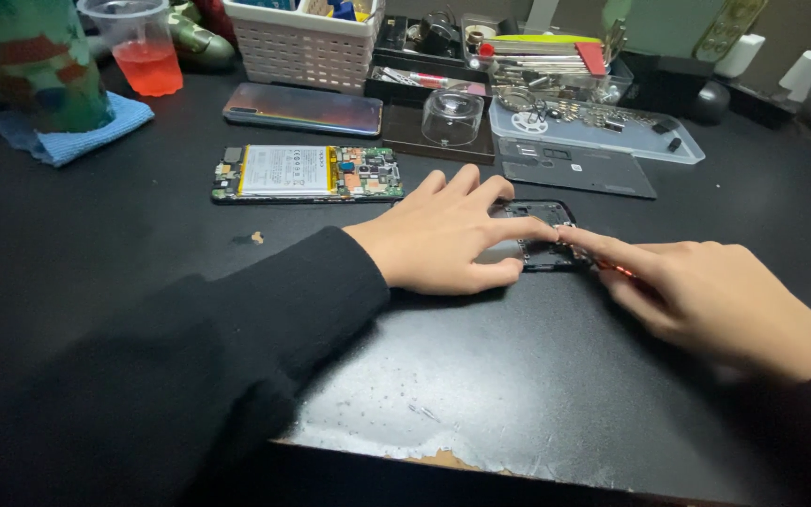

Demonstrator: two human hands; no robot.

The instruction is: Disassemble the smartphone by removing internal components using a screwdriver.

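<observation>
My left hand [448, 233] lies flat over a small dark phone part [546, 253] on the black table, pinning it with fingers and thumb. My right hand [706, 296] comes in from the right, pinching a thin red-tipped tool [612, 268] whose tip touches the part's right edge. Most of the part is hidden under my left fingers. Farther left, an opened phone [307, 174] lies face down with its battery and circuit board exposed.
Another phone [302, 108] lies behind the opened one. A clear dome [451, 117], a clear tray of small parts [603, 131], a dark flat panel [579, 169], a white basket [302, 42], a cup of red liquid [143, 47] and a blue cloth [72, 136] fill the back. The table's chipped front edge [424, 455] is close.
</observation>
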